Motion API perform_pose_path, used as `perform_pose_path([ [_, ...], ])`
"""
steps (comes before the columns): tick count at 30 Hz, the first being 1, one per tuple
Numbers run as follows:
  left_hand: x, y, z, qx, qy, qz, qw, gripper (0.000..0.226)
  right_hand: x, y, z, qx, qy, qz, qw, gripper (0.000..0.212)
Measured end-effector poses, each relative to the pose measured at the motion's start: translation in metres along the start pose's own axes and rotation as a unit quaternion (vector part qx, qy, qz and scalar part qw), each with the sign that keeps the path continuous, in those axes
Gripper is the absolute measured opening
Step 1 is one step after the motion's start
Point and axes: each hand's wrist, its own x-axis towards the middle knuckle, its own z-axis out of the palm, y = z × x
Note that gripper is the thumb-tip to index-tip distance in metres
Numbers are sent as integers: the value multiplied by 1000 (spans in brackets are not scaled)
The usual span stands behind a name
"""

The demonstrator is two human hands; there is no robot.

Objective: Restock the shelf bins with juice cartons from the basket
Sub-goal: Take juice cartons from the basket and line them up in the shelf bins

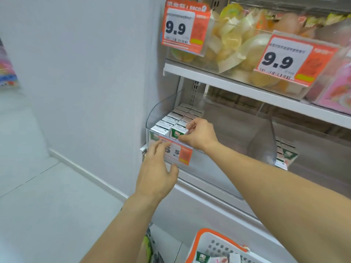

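From the head view, the right hand pinches a green juice carton at the front of the clear shelf bin, seating it upright in the right-hand row, its long axis vertical. The left hand hovers released, fingers spread, just in front of the bin's price tag, lower and nearer the camera. More cartons wait in the orange-rimmed basket below, closer to the right arm, so the next reach probably goes downward.
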Motion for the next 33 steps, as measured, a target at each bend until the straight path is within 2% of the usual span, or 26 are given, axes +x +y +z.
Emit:
perform_pose_path([
  [4, -1, 5, -2, 6, -23, -12, 1000, 59, -12, -5, -17, -7, -13, 13, 1000, 52],
  [6, -5, 13, -1, 13, -19, -7, 1000, 55, -32, -6, -38, -15, 26, -33, 999, 42],
  [9, -16, 29, 5, 3, -3, 11, 1000, 36, -88, 2, -72, -14, 89, -116, 989, 14],
  [12, -37, 46, 19, 13, -64, 0, 998, 13, -160, 33, -97, 15, 86, -121, 989, 14],
  [14, -58, 56, 35, 17, -109, 7, 994, 4, -208, 65, -98, 49, 44, -84, 994, 17],
  [17, -99, 71, 68, -1, -166, 27, 986, 9, -276, 127, -81, 69, -39, 12, 997, 18],
  [21, -174, 65, 123, -56, -267, -45, 961, 7, -351, 215, -49, 60, -84, 145, 984, 13],
  [24, -226, 45, 147, 34, -364, -60, 929, 17, -390, 263, -31, 49, -121, 208, 969, 15],
  [26, -243, 27, 151, 112, -374, -52, 919, 33, -411, 285, -24, 64, -134, 248, 957, 15],
  [28, -247, 12, 151, 167, -345, -22, 923, 41, -421, 298, -19, 60, -134, 274, 951, 15],
  [30, -242, 2, 154, 244, -326, 19, 913, 49, -419, 304, -15, 73, -112, 288, 948, 14],
  [33, -229, -6, 161, 295, -343, -21, 891, 59, -397, 300, -10, 125, -59, 299, 944, 14],
])
